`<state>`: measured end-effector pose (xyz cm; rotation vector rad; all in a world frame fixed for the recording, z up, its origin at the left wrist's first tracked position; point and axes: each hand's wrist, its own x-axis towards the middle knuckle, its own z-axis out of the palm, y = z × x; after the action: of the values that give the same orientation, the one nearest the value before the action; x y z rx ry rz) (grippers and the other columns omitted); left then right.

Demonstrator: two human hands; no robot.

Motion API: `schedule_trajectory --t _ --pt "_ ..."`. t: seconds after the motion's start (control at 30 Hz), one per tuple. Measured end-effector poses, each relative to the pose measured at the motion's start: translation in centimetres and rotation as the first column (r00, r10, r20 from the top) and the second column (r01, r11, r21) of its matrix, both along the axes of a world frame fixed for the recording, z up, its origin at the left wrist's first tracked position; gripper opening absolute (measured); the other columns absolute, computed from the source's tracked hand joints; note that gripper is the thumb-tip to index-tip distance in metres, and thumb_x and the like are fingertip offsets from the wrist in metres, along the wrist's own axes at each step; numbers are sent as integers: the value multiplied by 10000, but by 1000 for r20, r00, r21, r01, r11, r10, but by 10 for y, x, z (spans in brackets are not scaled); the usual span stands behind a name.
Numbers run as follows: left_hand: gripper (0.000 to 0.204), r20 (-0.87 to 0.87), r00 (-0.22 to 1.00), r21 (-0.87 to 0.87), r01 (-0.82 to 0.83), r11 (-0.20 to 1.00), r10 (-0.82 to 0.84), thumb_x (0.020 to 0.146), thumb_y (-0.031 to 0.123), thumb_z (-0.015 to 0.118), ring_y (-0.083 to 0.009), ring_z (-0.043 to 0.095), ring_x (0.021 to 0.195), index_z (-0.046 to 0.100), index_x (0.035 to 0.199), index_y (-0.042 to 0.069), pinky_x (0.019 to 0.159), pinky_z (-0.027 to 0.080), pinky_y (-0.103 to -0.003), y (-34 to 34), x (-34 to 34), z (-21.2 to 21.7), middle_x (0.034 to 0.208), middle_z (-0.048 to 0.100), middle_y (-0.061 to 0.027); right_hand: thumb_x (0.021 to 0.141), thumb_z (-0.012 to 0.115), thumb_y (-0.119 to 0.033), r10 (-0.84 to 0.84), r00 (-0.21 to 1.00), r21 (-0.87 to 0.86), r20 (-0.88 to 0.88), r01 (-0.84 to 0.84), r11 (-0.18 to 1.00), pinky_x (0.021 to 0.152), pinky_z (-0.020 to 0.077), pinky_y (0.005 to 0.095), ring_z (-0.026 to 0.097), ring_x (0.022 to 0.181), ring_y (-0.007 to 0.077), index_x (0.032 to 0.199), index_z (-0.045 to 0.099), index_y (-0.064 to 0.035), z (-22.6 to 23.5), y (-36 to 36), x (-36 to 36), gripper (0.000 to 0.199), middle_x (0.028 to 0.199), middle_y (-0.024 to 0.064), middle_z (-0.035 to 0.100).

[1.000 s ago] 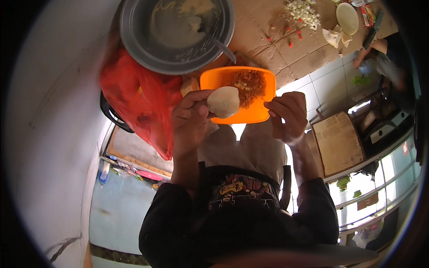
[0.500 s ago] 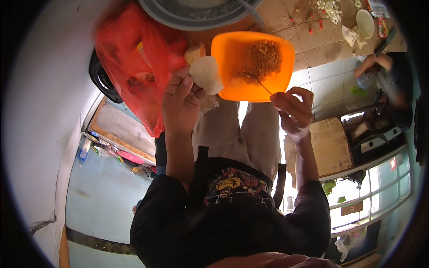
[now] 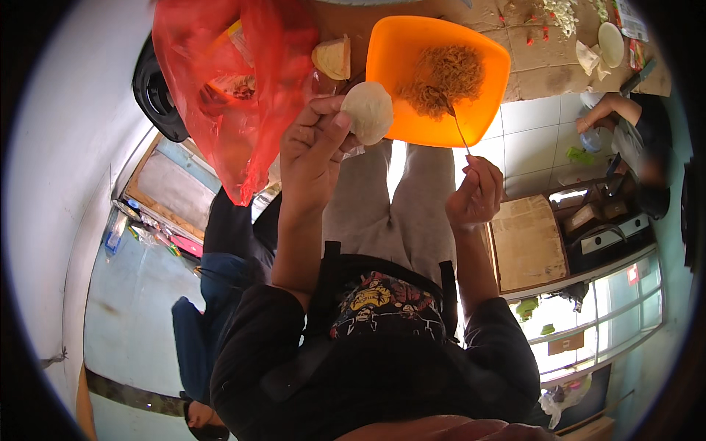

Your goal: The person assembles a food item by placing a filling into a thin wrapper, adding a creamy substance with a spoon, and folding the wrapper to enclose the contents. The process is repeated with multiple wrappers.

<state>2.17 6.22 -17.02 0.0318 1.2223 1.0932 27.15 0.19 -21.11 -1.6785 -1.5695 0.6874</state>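
A thin, pale round dough wrapper (image 3: 369, 112) is pinched between the thumb and fingers of my left hand (image 3: 318, 137), held up just left of the orange bowl. In the square-cornered orange bowl (image 3: 382, 70) lies a heap of brown shredded filling (image 3: 454, 70). My right hand (image 3: 476, 189) grips the handle end of a metal spoon (image 3: 460, 131) at the bowl's near right side. The spoon's head is partly sunk in the near edge of the filling.
A red plastic bag (image 3: 276, 81) stands left of the bowl, beside a pale rounded stack (image 3: 332, 59). Chopped white and red bits (image 3: 557, 18) lie far right on brown cardboard (image 3: 540, 66). Other people are at right (image 3: 647, 140) and lower left (image 3: 213, 316).
The spoon has gone from the filling's left side into the heap. The wrapper now faces more upright in my left hand. The view has shifted, and another person shows at lower left.
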Motion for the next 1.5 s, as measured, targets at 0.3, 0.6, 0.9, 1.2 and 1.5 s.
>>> schedule_trajectory --t 0.3,0.6,0.9,1.2,1.5 --pt "406 100 995 72 -36 997 28 1050 141 435 -366 656 1214 511 1368 -99 1038 542 -491 -18 -5 -5 1330 612 -316 993 553 12 44 988 -203 -147 -74 976 640 554 290 668 695 183 1095 679 84 2 14 -10 178 934 165 729" --pt "471 -62 984 131 175 976 -168 1085 175 381 -439 615 1253 408 1454 -116 1095 487 -518 -22 4 0 1377 571 -337 1083 542 -233 -379 850 -542 -366 136 829 550 479 242 628 548 114 1161 650 65 19 51 -21 326 862 136 743" --pt "495 -46 980 212 199 957 -194 1030 113 359 -362 626 1261 383 1474 -103 1083 495 -458 -28 2 -1 1387 592 -273 1088 539 -246 -487 691 -618 -534 74 783 549 477 263 639 566 154 1215 618 95 15 57 -12 371 901 191 740" --pt "562 21 991 228 122 966 -131 1086 330 387 -360 654 1207 432 1434 -109 1027 542 -450 4 15 -8 1354 603 -275 1094 527 -223 -342 712 -416 -613 78 906 573 491 260 632 581 167 1241 606 89 50 73 21 354 949 205 741" --pt "745 123 943 89 299 950 -308 1076 563 354 -374 698 1138 457 1432 -84 894 611 -507 30 20 -15 1312 639 -233 1011 568 18 246 826 -17 -508 -296 955 635 567 289 698 738 215 1151 686 94 68 68 25 198 1021 236 740"
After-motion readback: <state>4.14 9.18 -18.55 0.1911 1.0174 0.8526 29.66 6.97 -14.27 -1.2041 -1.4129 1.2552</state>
